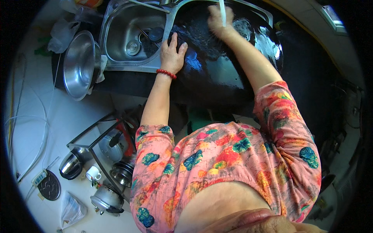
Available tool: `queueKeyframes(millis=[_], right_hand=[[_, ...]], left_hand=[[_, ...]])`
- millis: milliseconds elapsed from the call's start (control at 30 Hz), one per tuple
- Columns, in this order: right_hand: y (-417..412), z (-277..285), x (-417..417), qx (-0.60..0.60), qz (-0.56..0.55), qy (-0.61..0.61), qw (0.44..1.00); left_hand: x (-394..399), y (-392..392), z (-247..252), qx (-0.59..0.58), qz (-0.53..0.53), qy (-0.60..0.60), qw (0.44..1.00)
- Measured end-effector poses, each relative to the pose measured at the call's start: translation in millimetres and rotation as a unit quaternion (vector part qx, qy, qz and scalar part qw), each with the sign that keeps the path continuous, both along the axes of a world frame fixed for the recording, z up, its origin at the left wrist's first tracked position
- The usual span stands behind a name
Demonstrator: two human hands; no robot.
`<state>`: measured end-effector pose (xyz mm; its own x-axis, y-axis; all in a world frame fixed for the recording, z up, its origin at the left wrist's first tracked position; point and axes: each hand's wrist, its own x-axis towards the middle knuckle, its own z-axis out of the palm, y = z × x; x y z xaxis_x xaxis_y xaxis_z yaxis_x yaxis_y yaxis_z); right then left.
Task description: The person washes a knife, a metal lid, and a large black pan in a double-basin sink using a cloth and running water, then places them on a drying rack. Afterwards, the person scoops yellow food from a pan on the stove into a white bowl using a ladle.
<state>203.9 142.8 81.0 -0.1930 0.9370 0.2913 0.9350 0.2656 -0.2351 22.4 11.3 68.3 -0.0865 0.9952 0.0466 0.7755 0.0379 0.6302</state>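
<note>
A large, dark, wet wok (224,70) lies tilted over the right side of a stainless steel sink (132,62). My left hand (172,55), a red bead bracelet at its wrist, rests with spread fingers on the wok's left rim. Inside the wok my right hand (220,19) is curled and blurred, partly behind the stream of water (223,14) from above; whether it holds something cannot be told. Water ripples over the wok's dark inner surface. In the left basin a dark round object (156,34) and a metal strainer (133,47) lie by the drain.
A steel basin (78,65) stands tilted left of the sink, near a clear plastic bag (62,33). Below left is a metal rack (100,139) with pot lids, a white mug (93,173), a pressure cooker (107,199) and a kettle (70,165). Cables run along the left.
</note>
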Motion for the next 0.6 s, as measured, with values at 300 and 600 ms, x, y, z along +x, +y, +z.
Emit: queueKeyframes(millis=[300,600], right_hand=[[-134,69,70,-0.035,0.321,0.032,0.946],[-38,23,146,0.107,0.003,-0.054,0.993]], left_hand=[[-6,-1,-9,0.005,0.021,0.004,1.0],[-6,-1,-16,0.038,0.04,0.032,0.998]])
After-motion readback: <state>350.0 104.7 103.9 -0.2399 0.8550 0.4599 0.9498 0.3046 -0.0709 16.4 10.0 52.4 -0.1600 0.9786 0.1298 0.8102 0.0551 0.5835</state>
